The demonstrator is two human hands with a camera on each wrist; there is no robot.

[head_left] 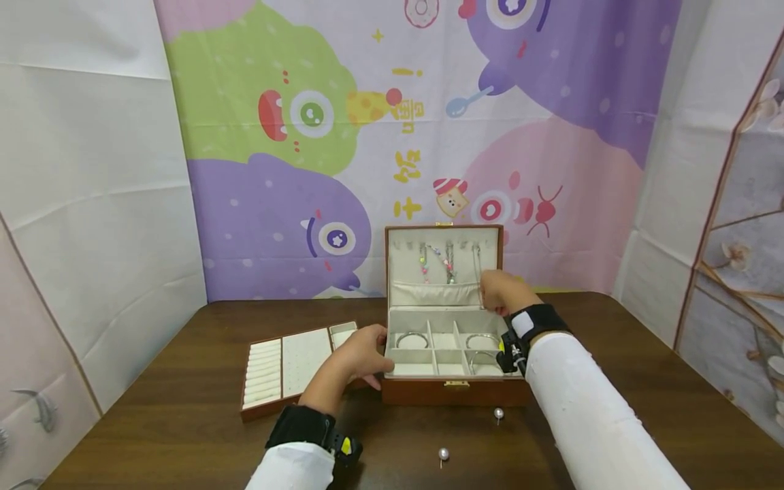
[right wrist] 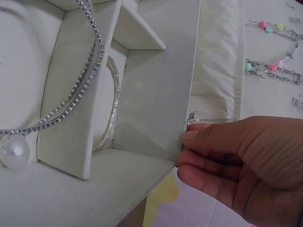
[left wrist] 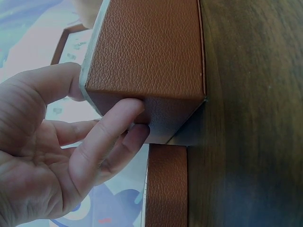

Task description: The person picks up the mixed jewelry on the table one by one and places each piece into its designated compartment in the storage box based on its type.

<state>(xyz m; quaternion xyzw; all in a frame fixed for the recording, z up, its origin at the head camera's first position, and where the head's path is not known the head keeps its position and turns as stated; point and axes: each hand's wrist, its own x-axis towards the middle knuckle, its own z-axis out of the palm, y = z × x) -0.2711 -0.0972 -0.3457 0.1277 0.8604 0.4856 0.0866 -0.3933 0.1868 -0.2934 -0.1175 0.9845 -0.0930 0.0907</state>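
Observation:
A brown leather jewelry box (head_left: pixel 456 393) stands with its lid (head_left: pixel 400 262) raised. Its cream compartments hold several silver bracelets (head_left: pixel 412 340). At the box's left side is my left hand (head_left: pixel 361 350); one digit lies at the rim and other fingertips touch the leather outer wall (left wrist: pixel 147 52). My right hand (head_left: pixel 505 291) is at the right of the lid pocket (head_left: pixel 429 295). Between thumb and fingers it pinches a thin silver necklace (right wrist: pixel 215 119), whose chain runs up to a lid hook. Colourful beaded chains (right wrist: pixel 273 67) hang beside it.
Left of the box lies a separate tray (head_left: pixel 306 361) with ring rolls and a flat cream panel. Two pearl-headed pieces (head_left: pixel 444 454) lie on the dark wooden table (head_left: pixel 165 381) in front. A bracelet with a pearl (right wrist: pixel 15 152) shows close to the right wrist camera. A cartoon curtain (head_left: pixel 343 204) hangs behind.

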